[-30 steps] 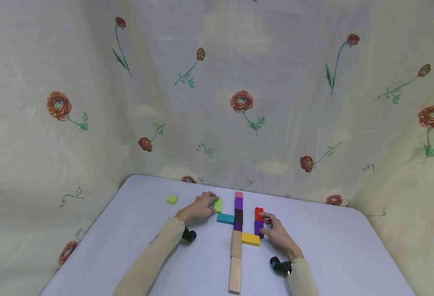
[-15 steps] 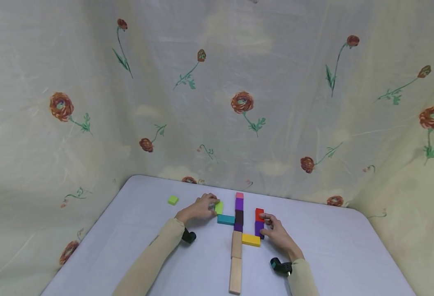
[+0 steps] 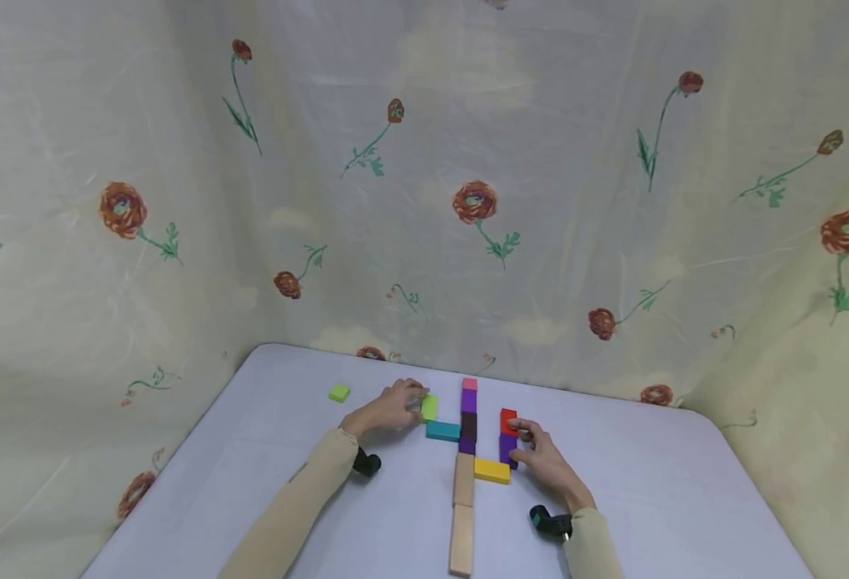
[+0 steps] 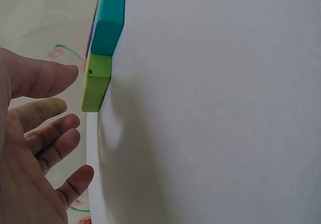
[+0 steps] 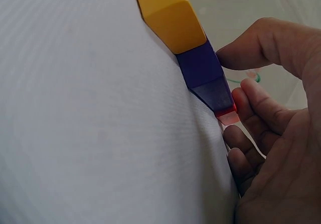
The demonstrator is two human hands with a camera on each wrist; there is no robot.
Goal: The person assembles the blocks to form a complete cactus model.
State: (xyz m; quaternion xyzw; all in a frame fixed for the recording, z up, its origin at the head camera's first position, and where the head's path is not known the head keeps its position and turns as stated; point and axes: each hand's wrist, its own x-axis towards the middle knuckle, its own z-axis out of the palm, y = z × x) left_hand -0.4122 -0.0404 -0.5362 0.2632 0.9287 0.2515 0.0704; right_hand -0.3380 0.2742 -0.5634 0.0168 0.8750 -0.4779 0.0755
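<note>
In the head view, my left hand (image 3: 395, 404) hovers at the left side of a light green block (image 3: 429, 408). The left wrist view shows thumb and fingers spread, with a gap to that green block (image 4: 97, 86). A teal block (image 3: 443, 431) adjoins the green one. My right hand (image 3: 543, 457) is beside a red block (image 3: 508, 421) and a purple block (image 3: 507, 451), set end to end. Its thumb touches or nearly touches the purple block (image 5: 200, 66), and a fingertip lies at the red block (image 5: 228, 116); contact is hard to tell.
A column of blocks runs up the middle: two plain wooden blocks (image 3: 464, 480), then dark purple, dark brown (image 3: 469, 426), purple and pink (image 3: 470, 384). A yellow block (image 3: 492, 470) juts right toward the purple one. A small green block (image 3: 339, 392) lies apart at left.
My left hand eases slightly leftward off the light green block. The right hand and the laid blocks keep their places; the head view shifts a little.
</note>
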